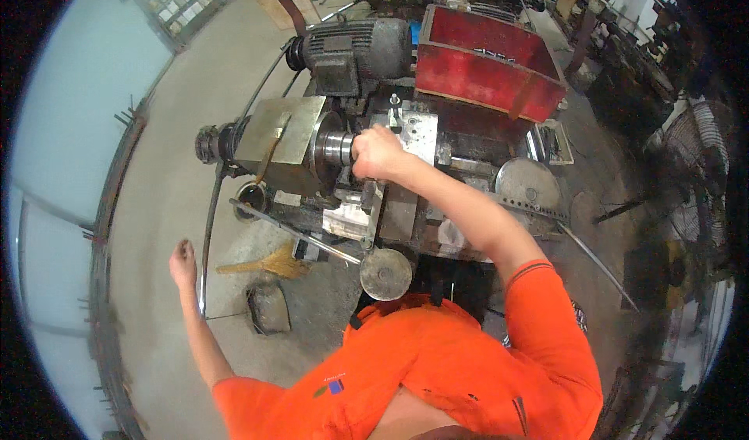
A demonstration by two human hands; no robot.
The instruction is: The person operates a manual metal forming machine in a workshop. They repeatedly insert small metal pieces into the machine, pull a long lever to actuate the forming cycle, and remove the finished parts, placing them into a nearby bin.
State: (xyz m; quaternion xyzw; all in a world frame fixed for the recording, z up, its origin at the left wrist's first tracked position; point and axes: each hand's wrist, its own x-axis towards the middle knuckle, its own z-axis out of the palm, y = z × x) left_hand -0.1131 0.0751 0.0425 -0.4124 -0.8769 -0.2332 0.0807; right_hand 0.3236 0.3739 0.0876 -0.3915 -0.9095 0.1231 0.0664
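A small metal lathe (290,140) stands in front of me, with a shiny round chuck (334,147) on its boxy headstock. My right hand (376,153) reaches forward and is closed right at the chuck's face; what its fingers grip is hidden. My left hand (183,263) hangs out to the left with loosely curled fingers, beside a long dark bar (209,229) that runs up along the machine; whether it touches the bar is unclear. A round handwheel (385,273) sits at the lathe's near edge, just in front of my orange shirt.
A grey electric motor (355,48) and a red metal box (484,62) sit behind the lathe. A straw brush (269,264) and a dark lump lie on the concrete floor at the left. A round metal lid (527,182) rests at the right; a fan (706,140) stands far right.
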